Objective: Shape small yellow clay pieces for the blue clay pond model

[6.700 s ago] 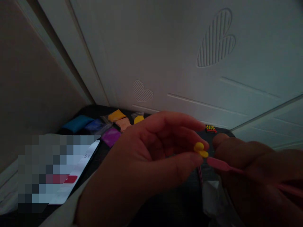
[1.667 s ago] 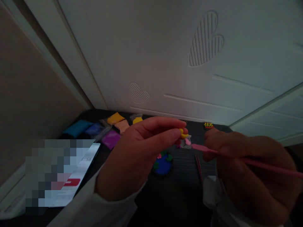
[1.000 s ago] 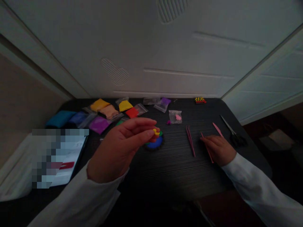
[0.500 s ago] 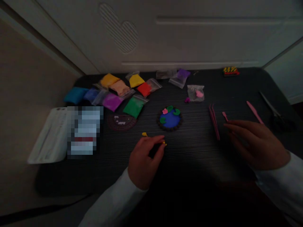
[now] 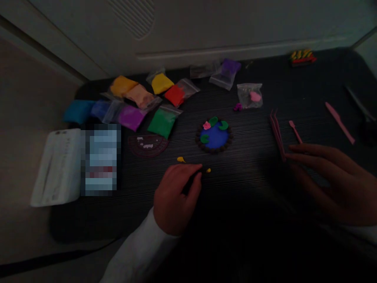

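Note:
My left hand (image 5: 176, 194) rests low over the dark table, thumb and forefinger brought close together. What sits between them, if anything, is hidden. A small yellow bit of clay (image 5: 209, 170) shows just past those fingertips, and a yellow clay piece (image 5: 180, 159) lies behind the knuckles. My right hand (image 5: 338, 181) is open, its fingertips at the near end of the pink tweezers (image 5: 277, 135); contact is hard to tell in the dim light. Between and beyond the hands lies a round blue clay pond (image 5: 214, 136) with a brown beaded rim, green leaves and a pink flower.
Bags of coloured clay, including a green one (image 5: 161, 122), spread over the left and back. A pink spatula-like tool (image 5: 295, 131), pink knife (image 5: 340, 122) and scissors (image 5: 365, 112) lie right. A white packet (image 5: 57, 167) is at left; a purple mesh half-disc (image 5: 149, 145) lies nearer.
The view has tilted down and shifted. My right hand has come nearer the tweezers' near end. My left fingertips have slid slightly left, and the yellow bit shows more beyond them.

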`<state>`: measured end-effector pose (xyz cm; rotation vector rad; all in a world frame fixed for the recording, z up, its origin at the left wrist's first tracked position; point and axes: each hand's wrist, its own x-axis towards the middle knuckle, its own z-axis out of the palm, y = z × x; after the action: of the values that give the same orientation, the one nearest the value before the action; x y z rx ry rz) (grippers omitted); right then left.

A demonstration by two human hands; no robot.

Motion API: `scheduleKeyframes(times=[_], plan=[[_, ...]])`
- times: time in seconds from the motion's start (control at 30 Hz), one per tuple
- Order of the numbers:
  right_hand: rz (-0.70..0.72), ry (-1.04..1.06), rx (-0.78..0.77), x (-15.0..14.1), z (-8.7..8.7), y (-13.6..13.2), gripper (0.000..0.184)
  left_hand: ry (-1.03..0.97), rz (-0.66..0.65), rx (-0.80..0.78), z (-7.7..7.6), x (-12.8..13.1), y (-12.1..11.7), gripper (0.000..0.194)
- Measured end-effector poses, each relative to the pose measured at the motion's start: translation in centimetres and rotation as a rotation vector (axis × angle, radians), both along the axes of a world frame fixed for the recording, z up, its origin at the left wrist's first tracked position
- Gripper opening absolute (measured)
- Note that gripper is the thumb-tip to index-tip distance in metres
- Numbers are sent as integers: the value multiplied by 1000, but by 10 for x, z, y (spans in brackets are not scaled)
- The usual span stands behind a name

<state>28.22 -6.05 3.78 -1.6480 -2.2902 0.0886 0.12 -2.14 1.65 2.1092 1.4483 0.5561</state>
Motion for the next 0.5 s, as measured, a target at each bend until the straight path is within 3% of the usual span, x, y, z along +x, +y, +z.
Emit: scheduleKeyframes(times=[0.2, 0.5], plan=[[24, 139, -29, -23, 0, -1, 29, 58, -47, 224, -6, -1, 3, 19], [-34, 366, 37, -47, -16, 3, 28, 166, -31, 239, -9, 3, 5, 20]])
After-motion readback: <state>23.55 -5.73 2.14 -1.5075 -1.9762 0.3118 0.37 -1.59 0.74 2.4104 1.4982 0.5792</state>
